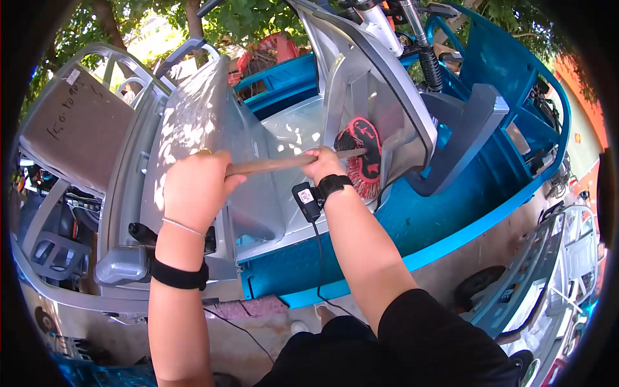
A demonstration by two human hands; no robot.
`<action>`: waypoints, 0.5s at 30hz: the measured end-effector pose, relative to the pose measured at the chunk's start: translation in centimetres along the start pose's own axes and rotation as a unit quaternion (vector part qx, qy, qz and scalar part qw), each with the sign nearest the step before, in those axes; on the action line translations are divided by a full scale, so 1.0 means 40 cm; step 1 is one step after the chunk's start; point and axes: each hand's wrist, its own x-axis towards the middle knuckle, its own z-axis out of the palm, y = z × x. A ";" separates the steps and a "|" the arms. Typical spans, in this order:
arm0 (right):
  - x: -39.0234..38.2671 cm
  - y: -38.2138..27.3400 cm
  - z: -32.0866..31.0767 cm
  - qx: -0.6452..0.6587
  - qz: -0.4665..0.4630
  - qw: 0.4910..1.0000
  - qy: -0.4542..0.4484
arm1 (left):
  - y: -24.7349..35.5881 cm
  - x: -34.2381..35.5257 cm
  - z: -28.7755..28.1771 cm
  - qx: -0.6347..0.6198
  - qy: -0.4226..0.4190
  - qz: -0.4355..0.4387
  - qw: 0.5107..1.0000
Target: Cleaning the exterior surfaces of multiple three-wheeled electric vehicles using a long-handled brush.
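Both my hands are closed round the wooden handle of a duster [366, 153] with a black and red head and a red-and-white fringe. Its head rests against the inner side of a grey front panel [401, 122] on a three-wheeled vehicle. My left hand [196, 177] grips the rear end of the handle, over the grey plastic-covered seat [187, 122]. Further along, nearer the head, my right hand [322, 165] wraps round the handle above the grey footwell. A small black device [305, 200] with a cable hangs from a black strap at my right wrist.
A blue cargo bed [438, 213] with a raised rim lies beyond the vehicle on the right. A brown backrest board [84, 122] in a grey frame stands at the left. More vehicle frames [548, 271] are at the lower right, and trees grow behind.
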 end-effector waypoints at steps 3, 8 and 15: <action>-0.130 0.018 -0.030 0.006 -0.087 0.995 -0.042 | 0.031 -0.050 -0.028 0.006 -0.047 0.037 0.998; -0.198 -0.038 -0.019 0.041 -0.111 0.992 -0.033 | 0.093 -0.022 -0.108 0.006 -0.029 0.091 0.995; -0.320 -0.005 -0.018 0.167 0.011 0.970 -0.174 | 0.090 0.000 -0.263 0.012 -0.007 0.154 0.988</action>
